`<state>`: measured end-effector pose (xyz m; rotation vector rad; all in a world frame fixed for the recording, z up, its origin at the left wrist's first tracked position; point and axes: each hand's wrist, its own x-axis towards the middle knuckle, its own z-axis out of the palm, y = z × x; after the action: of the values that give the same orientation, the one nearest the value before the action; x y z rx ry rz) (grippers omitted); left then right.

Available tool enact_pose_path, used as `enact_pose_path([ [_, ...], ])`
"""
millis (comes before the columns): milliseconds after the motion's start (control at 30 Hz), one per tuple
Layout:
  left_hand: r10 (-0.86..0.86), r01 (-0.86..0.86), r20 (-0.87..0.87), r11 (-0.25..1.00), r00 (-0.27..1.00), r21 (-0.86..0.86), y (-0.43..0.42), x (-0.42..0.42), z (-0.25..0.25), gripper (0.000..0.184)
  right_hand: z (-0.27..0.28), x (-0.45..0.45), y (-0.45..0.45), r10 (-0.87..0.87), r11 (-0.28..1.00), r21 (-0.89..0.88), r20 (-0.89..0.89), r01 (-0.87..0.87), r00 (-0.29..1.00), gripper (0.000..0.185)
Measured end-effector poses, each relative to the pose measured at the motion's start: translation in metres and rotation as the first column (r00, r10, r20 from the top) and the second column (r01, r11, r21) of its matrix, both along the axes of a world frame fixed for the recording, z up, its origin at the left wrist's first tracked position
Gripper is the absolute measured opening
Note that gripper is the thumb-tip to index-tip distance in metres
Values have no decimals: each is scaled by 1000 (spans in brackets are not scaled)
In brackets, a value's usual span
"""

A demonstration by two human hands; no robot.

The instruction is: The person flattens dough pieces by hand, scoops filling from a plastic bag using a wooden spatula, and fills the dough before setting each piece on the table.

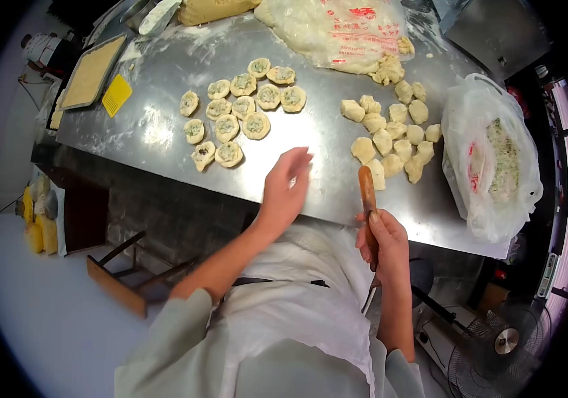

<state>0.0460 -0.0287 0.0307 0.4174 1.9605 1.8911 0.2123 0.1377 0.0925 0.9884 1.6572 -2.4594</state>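
Note:
My left hand [285, 189] is over the front part of the metal table, its fingers apart and curved, holding nothing. My right hand [384, 243] is wrapped round a brown wooden stick [367, 189], which points up and away from me over the table's edge. Left of my left hand lie several round dough pieces topped with a greenish filling [256, 125]. Beyond the stick is a cluster of plain dough lumps [382, 142]. To their right stands a clear plastic bag [494, 156] with a green-flecked filling inside.
A large plastic bag of dough [337, 33] lies at the back of the metal table [158, 149]. At the far left are a yellow scraper [117, 95] and a tray [93, 71]. A wooden stool [117, 285] and a fan [506, 340] stand below.

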Motion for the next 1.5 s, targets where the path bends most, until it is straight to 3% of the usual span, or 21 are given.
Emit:
enact_pose_path([
  [33, -15, 17, -41, 999, 999, 42, 27, -14, 3, 50, 2, 2, 0, -12, 1000, 14, -8, 12, 1000, 30],
  [100, -60, -92, -548, 965, 834, -246, 70, -47, -5, 50, 6, 8, -2, -38, 999, 19, 9, 38, 999, 30],
  [200, -201, -120, -608, 887, 768, -445, 120, -79, -15, 54, 8, 18, -4, -77, 997, 28, 4, 77, 997, 29],
  [300, -89, -135, -723, 960, 685, -246, 138, -84, -30, 45, 8, 27, -4, -119, 993, 25, 8, 119, 993, 29],
  [433, 69, -149, -645, 986, 761, -70, 114, -82, -36, 38, -2, 38, 0, -159, 987, -16, 14, 160, 987, 29],
  [500, 29, -197, -759, 971, 650, -132, 77, -68, -12, 39, -6, 38, 3, -150, 988, -22, 33, 151, 988, 28],
  [567, -176, -144, -784, 936, 596, -320, 36, -47, 7, 41, -9, 38, 7, -134, 991, -23, 54, 135, 989, 28],
  [633, -452, 55, -660, 846, 601, -530, 7, -30, -3, 44, -8, 35, 10, -118, 993, -23, 39, 119, 992, 28],
  [733, -490, 138, -591, 831, 641, -539, -3, -32, 10, 50, 2, 24, 14, -95, 995, 10, 6, 95, 995, 29],
  [767, -392, 115, -561, 878, 729, -464, 2, -35, 20, 54, 7, 21, 15, -95, 995, 27, -1, 95, 996, 30],
  [833, -329, -19, -699, 898, 635, -440, 27, -49, 28, 58, 17, 18, 20, -74, 996, 51, -41, 76, 996, 28],
  [900, -412, -103, -716, 825, 563, -555, 47, -52, -4, 66, 37, 22, 28, -57, 991, 118, -72, 66, 996, 27],
  [933, -565, -121, -623, 681, 540, -722, 55, -44, -7, 74, 45, 27, 34, -52, 985, 159, -108, 69, 993, 25],
  [1067, -630, -130, -608, 635, 483, -762, 62, -32, -6, 84, 88, 58, 74, -180, 888, 416, -80, 197, 980, 23],
  [1167, -670, -102, -572, 603, 474, -791, 60, -41, -7, 68, 107, 71, 131, -314, 723, 621, -95, 303, 945, 22],
  [1200, -659, -39, -559, 629, 503, -777, 58, -48, -12, 63, 108, 73, 156, -335, 593, 760, -65, 264, 940, 20],
  [1267, -516, 101, -597, 802, 614, -589, 41, -63, -41, 51, 110, 78, 207, -352, 334, 938, 31, 95, 936, 20],
  [1300, -431, 104, -577, 852, 694, -512, 35, -57, -34, 48, 110, 80, 236, -379, 129, 987, 135, -92, 916, 19],
  [1367, -537, 24, -567, 739, 625, -673, 25, -49, -25, 50, 105, 81, 283, -440, -218, 909, 234, -356, 867, 22],
  [1400, -518, -4, -612, 761, 598, -649, 20, -44, -23, 41, 106, 76, 299, -505, -310, 807, 309, -503, 806, 19],
  [1500, -505, 118, -542, 795, 672, -595, 11, -42, -5, 24, 107, 64, 334, -633, -305, 628, 428, -716, 645, 16],
])
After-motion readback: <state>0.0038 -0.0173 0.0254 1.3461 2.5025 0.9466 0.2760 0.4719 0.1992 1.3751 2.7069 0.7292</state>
